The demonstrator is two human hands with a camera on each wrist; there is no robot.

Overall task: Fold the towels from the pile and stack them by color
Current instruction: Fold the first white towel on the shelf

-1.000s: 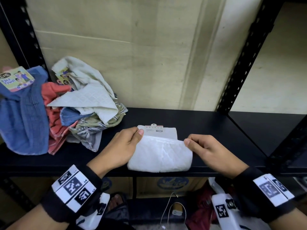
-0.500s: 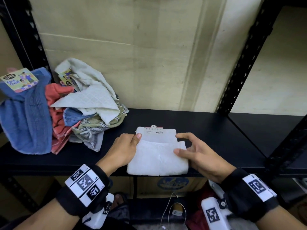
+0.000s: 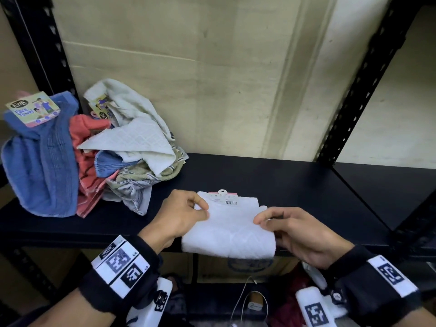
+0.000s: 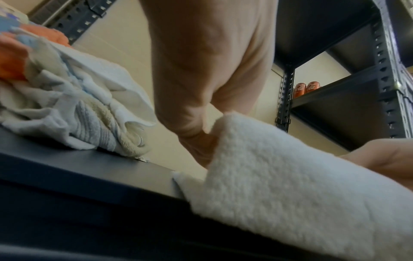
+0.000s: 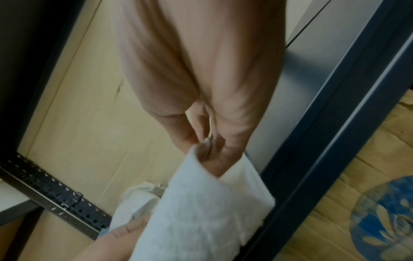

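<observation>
A white towel [image 3: 230, 228] with a barcode tag [image 3: 223, 197] lies part-folded at the front edge of the black shelf [image 3: 295, 185], its near fold overhanging. My left hand [image 3: 200, 210] pinches the left end of the upper layer's edge; my right hand [image 3: 259, 219] pinches the right end. In the left wrist view the left hand [image 4: 208, 130] holds a raised corner of the white towel [image 4: 290, 185]. In the right wrist view the right hand [image 5: 208, 151] pinches the white towel [image 5: 201, 211]. An unfolded pile of towels [image 3: 132, 149] lies at the left.
A blue towel [image 3: 42, 161] with a face-towel label and a red one [image 3: 87, 147] sit at the pile's left. Black rack uprights [image 3: 358, 90] frame the bay. Two orange cans [image 4: 307, 88] stand on a neighbouring shelf. A cardboard box [image 3: 250, 265] and cables lie below.
Both hands, which had pressed the fold half a second ago, now pinch the two ends of the towel's upper layer again and lift its edge slightly.
</observation>
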